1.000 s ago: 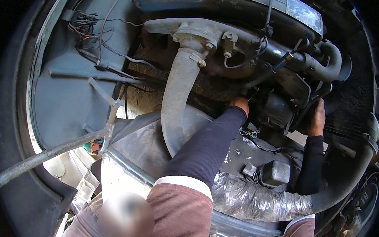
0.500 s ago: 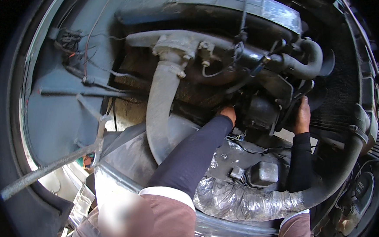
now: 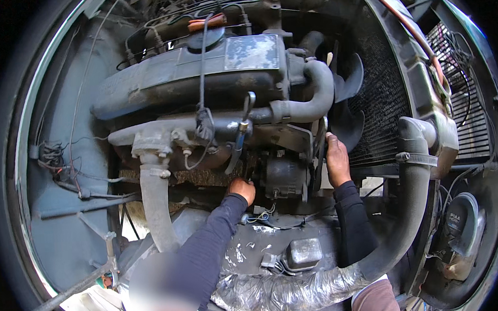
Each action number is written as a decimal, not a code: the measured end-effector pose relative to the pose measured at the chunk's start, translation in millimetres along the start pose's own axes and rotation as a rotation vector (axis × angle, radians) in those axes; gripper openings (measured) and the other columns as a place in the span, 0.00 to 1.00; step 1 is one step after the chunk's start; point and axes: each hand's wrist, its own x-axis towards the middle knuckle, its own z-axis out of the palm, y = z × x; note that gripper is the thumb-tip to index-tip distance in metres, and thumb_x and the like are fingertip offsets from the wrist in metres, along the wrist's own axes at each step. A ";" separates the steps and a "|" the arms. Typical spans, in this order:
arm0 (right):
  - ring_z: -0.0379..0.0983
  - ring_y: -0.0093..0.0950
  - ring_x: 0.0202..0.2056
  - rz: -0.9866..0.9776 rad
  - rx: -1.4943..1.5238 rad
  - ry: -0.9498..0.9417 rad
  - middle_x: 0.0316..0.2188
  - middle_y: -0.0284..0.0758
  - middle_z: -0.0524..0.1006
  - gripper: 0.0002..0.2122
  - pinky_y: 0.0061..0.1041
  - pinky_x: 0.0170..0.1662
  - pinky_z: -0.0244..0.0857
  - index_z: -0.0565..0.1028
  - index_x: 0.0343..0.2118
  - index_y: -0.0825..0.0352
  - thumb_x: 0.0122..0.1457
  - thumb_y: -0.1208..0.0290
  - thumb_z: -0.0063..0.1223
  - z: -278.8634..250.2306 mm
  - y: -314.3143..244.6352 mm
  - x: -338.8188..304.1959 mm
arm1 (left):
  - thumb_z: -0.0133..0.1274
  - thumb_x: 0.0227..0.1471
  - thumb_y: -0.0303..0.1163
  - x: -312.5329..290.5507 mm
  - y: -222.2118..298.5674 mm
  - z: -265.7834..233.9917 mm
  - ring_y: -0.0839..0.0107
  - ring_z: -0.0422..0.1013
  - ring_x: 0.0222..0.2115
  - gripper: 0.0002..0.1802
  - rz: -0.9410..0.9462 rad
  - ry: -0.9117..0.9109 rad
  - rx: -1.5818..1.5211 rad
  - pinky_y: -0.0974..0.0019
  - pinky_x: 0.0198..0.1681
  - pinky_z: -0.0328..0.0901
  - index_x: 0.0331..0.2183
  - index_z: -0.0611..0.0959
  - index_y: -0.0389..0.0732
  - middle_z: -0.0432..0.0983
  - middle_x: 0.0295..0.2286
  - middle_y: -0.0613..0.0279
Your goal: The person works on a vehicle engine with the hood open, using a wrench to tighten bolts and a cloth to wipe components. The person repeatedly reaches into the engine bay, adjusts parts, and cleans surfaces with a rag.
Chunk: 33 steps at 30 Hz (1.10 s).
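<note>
A dark, grimy alternator [image 3: 286, 177] sits low on the side of an engine, between my two hands. At its left end, my left hand [image 3: 243, 190] is closed in a fist; its fingertips, and anything inside them, are hidden. On the other side, my right hand [image 3: 337, 160] grips the edge of a dark belt [image 3: 319, 151] at the pulley end, with most of its fingers out of sight behind. Thin pale wires [image 3: 262, 217] hang below the alternator.
Fan blades [image 3: 351, 132] and a radiator [image 3: 378, 79] stand right of my right hand. A grey hose [image 3: 404, 220] and foil-wrapped duct [image 3: 280, 295] curve around my right forearm. Above my left hand, a blue-and-metal piece [image 3: 241, 136] with a looped end hangs near an exhaust pipe [image 3: 156, 201].
The whole view has shifted, so the engine and both hands appear farther left. My left hand sits slightly lower beside the alternator. My right hand stays at the belt.
</note>
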 end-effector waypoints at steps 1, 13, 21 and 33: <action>0.69 0.37 0.34 -0.012 0.025 0.028 0.31 0.48 0.76 0.26 0.35 0.45 0.62 0.74 0.37 0.76 0.69 0.51 0.36 1.6 6.9 4.9 | 0.49 0.57 0.42 -0.3 6.3 -3.2 0.41 0.74 0.45 0.23 -0.008 0.034 -0.016 0.48 0.51 0.69 0.39 0.84 0.30 0.78 0.40 0.35; 0.72 0.48 0.36 -0.049 -0.064 0.043 0.35 0.56 0.77 0.25 0.37 0.46 0.64 0.75 0.40 0.74 0.68 0.52 0.37 4.4 12.2 8.3 | 0.52 0.52 0.40 10.2 -5.2 -13.4 0.43 0.72 0.49 0.23 0.073 -0.104 0.231 0.51 0.53 0.68 0.43 0.82 0.32 0.76 0.46 0.36; 0.69 0.26 0.35 -0.018 0.136 0.014 0.32 0.37 0.78 0.22 0.29 0.44 0.63 0.76 0.39 0.76 0.69 0.57 0.40 7.5 13.8 7.1 | 0.57 0.49 0.33 13.6 -10.2 10.6 0.50 0.75 0.48 0.19 0.035 -0.060 0.336 0.54 0.52 0.70 0.45 0.83 0.38 0.78 0.46 0.44; 0.66 0.25 0.34 0.014 0.152 -0.011 0.31 0.33 0.75 0.23 0.27 0.44 0.60 0.76 0.36 0.75 0.67 0.54 0.40 -0.2 7.8 0.5 | 0.60 0.48 0.29 17.1 -6.7 27.9 0.50 0.75 0.47 0.16 0.113 -0.044 0.228 0.54 0.50 0.72 0.42 0.84 0.39 0.78 0.45 0.45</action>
